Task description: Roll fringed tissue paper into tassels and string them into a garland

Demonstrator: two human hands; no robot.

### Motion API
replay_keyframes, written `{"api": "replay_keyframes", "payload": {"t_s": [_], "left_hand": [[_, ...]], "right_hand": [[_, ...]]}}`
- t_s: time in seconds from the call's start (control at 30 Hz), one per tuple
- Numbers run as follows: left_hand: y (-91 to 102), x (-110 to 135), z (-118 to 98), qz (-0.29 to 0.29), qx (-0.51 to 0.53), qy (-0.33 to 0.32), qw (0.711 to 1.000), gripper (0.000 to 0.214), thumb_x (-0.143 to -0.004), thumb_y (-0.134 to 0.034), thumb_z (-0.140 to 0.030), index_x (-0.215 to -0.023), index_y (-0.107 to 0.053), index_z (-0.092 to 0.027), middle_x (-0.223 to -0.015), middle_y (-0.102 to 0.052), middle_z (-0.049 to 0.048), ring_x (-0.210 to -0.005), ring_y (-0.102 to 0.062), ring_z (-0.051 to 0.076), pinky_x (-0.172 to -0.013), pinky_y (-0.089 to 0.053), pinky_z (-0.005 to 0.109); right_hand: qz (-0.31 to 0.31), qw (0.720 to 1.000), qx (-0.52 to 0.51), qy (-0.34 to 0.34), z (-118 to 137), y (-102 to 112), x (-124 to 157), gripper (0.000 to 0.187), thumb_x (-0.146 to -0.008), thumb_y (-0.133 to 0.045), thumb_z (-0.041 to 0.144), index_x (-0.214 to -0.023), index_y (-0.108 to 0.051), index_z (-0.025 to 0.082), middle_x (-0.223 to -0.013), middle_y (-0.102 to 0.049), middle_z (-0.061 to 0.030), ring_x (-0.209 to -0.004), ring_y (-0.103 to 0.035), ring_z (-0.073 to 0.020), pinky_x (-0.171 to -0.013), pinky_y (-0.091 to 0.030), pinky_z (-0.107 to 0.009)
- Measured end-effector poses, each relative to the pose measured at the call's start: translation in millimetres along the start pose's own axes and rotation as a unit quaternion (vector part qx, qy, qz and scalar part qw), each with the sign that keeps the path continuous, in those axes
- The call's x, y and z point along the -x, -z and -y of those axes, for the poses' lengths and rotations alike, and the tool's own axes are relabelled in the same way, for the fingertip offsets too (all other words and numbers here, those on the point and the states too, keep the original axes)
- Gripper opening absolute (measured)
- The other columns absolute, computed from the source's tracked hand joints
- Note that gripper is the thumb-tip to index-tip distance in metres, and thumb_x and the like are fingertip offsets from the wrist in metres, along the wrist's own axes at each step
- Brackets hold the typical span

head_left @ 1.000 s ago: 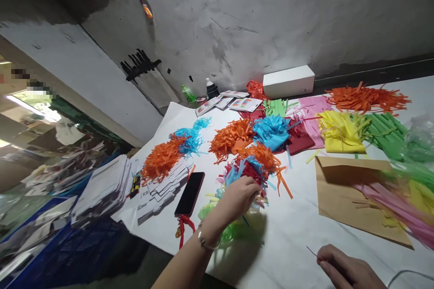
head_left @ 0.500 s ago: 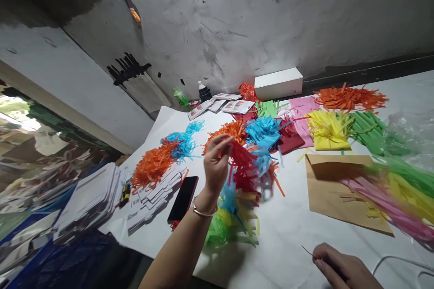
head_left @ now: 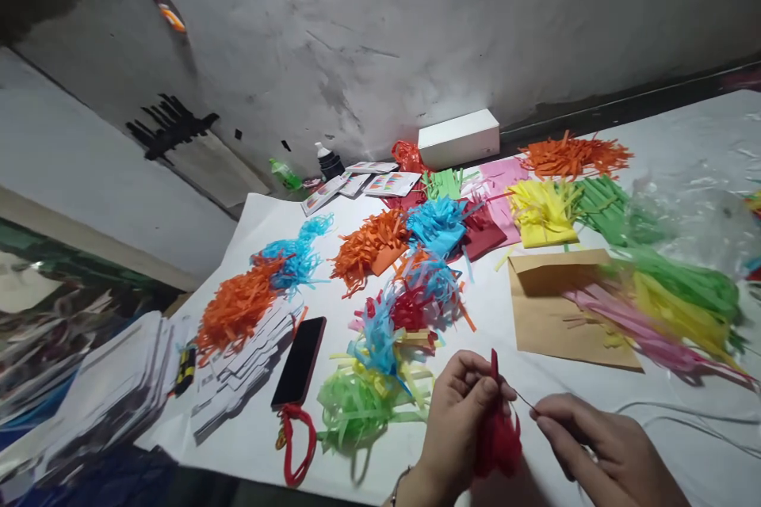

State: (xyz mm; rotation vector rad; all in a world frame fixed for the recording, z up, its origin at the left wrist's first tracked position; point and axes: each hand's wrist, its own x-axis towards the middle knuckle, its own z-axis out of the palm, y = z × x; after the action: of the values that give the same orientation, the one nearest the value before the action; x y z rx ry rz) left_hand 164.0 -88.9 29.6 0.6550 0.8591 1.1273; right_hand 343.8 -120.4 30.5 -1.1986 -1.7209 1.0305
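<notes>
My left hand (head_left: 460, 420) is closed on a red tissue-paper tassel (head_left: 499, 444), whose twisted tip sticks up above the fingers while the fringe hangs below. Close by on the right, my right hand (head_left: 594, 444) pinches a thin dark wire or thread (head_left: 524, 401), its far end reaching toward the tassel; whether it touches the paper I cannot tell. Just left of my left hand lie a light green fringe bunch (head_left: 350, 404), a blue one (head_left: 379, 329) and red strips (head_left: 410, 307) on the white table covering (head_left: 476, 317).
A black phone (head_left: 300, 360) with a red wrist strap (head_left: 306, 444) lies to the left, beside printed cards (head_left: 238, 352) and orange fringe (head_left: 238, 309). At right is a brown envelope (head_left: 564, 325) under coloured tassels (head_left: 636, 325). A white box (head_left: 457, 139) stands against the wall.
My left hand has come back from the middle pile toward my right hand, carrying the red tassel. The thin wire is now close to it. The view has shifted to the right.
</notes>
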Motion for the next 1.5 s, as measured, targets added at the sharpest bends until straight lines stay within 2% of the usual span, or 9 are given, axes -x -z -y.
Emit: {"api": "replay_keyframes", "payload": {"t_s": [0.13,0.3,0.4,0.53,0.67,0.97,1.27,1.4,1.5], "left_hand": [[-7.3,-2.3,10.5,-0.003,0.068,0.045,0.997,0.036,-0.07,-0.092,-0.036,-0.082,-0.064,-0.017,-0.067,-0.073,0.0013,-0.053,-0.061,0.007,-0.053,-0.044,0.015],[-10.7,-1.7,14.3,-0.009,0.064,0.057,0.996,0.036,-0.068,-0.093,-0.035,-0.08,-0.065,-0.017,-0.066,-0.073,0.0011,-0.053,-0.062,0.008,-0.054,-0.045,0.015],[-10.8,-1.5,16.0,-0.032,0.03,0.047,0.998,0.034,-0.067,-0.093,-0.036,-0.078,-0.066,-0.017,-0.068,-0.073,0.0015,-0.057,-0.062,0.009,-0.057,-0.046,0.016],[-10.6,-1.6,15.1,-0.083,-0.051,0.012,0.995,0.034,-0.062,-0.096,-0.035,-0.077,-0.072,-0.017,-0.072,-0.073,0.0019,-0.065,-0.062,0.01,-0.063,-0.047,0.018],[-10.9,-1.2,13.8,-0.092,-0.095,0.003,0.991,0.033,-0.06,-0.096,-0.038,-0.078,-0.076,-0.018,-0.072,-0.074,0.0023,-0.067,-0.063,0.012,-0.065,-0.048,0.02],[-3.3,-0.6,23.1,-0.088,-0.138,-0.048,0.985,0.027,-0.067,-0.091,-0.035,-0.08,-0.075,-0.017,-0.074,-0.07,0.0004,-0.069,-0.06,0.012,-0.066,-0.047,0.02],[-5.6,-0.8,24.0,-0.091,-0.194,-0.128,0.968,0.015,-0.071,-0.085,-0.026,-0.079,-0.074,-0.018,-0.076,-0.067,0.001,-0.07,-0.059,0.014,-0.064,-0.047,0.021],[-3.5,-1.7,26.1,-0.084,-0.211,-0.145,0.963,0.014,-0.073,-0.084,-0.026,-0.079,-0.074,-0.018,-0.077,-0.067,0.0017,-0.071,-0.06,0.015,-0.065,-0.048,0.023],[-1.5,-1.8,28.4,-0.064,-0.215,-0.167,0.96,0.012,-0.075,-0.083,-0.024,-0.078,-0.073,-0.018,-0.075,-0.066,0.0015,-0.07,-0.06,0.015,-0.065,-0.048,0.024]], "right_hand": [[-0.006,1.0,-0.03,0.003,1.6,-2.1,-6.8,0.025,-0.102,-0.047,0.038,-0.092,-0.065,0.024,-0.069,-0.066,0.0028,-0.052,-0.06,-0.0103,-0.051,-0.046,-0.015],[-0.008,1.0,-0.026,-0.005,-2.7,-0.8,-7.2,0.026,-0.103,-0.046,0.035,-0.09,-0.064,0.023,-0.066,-0.064,0.0043,-0.05,-0.058,-0.0091,-0.048,-0.043,-0.014],[-0.01,1.0,0.006,0.0,-4.5,2.4,-3.9,0.026,-0.104,-0.044,0.034,-0.088,-0.063,0.023,-0.07,-0.067,0.003,-0.055,-0.06,-0.0102,-0.05,-0.043,-0.015],[-0.043,0.998,0.032,0.03,-4.6,5.5,-0.4,0.02,-0.103,-0.047,0.03,-0.092,-0.062,0.024,-0.072,-0.068,0.0043,-0.057,-0.062,-0.0097,-0.055,-0.046,-0.015],[-0.023,0.998,0.045,0.038,-5.5,3.3,-0.7,0.022,-0.103,-0.044,0.028,-0.091,-0.062,0.024,-0.072,-0.068,0.004,-0.057,-0.063,-0.0093,-0.056,-0.046,-0.015],[-0.014,0.999,0.041,-0.001,-10.4,-0.6,-1.2,0.024,-0.104,-0.043,0.031,-0.09,-0.061,0.024,-0.066,-0.064,0.0047,-0.053,-0.06,-0.0102,-0.05,-0.044,-0.016],[-0.004,0.996,0.049,-0.068,-9.8,0.2,4.5,0.03,-0.102,-0.041,0.037,-0.082,-0.06,0.023,-0.065,-0.064,0.0019,-0.054,-0.058,-0.0127,-0.049,-0.042,-0.019],[0.027,0.994,0.014,-0.108,-9.4,1.4,3.5,0.036,-0.102,-0.039,0.042,-0.081,-0.06,0.022,-0.06,-0.056,0.0032,-0.052,-0.05,-0.0121,-0.048,-0.036,-0.02],[0.057,0.985,-0.06,-0.15,-4.8,3.0,-0.8,0.04,-0.101,-0.043,0.049,-0.078,-0.06,0.021,-0.059,-0.053,0.0033,-0.052,-0.047,-0.0113,-0.048,-0.033,-0.021]]}}
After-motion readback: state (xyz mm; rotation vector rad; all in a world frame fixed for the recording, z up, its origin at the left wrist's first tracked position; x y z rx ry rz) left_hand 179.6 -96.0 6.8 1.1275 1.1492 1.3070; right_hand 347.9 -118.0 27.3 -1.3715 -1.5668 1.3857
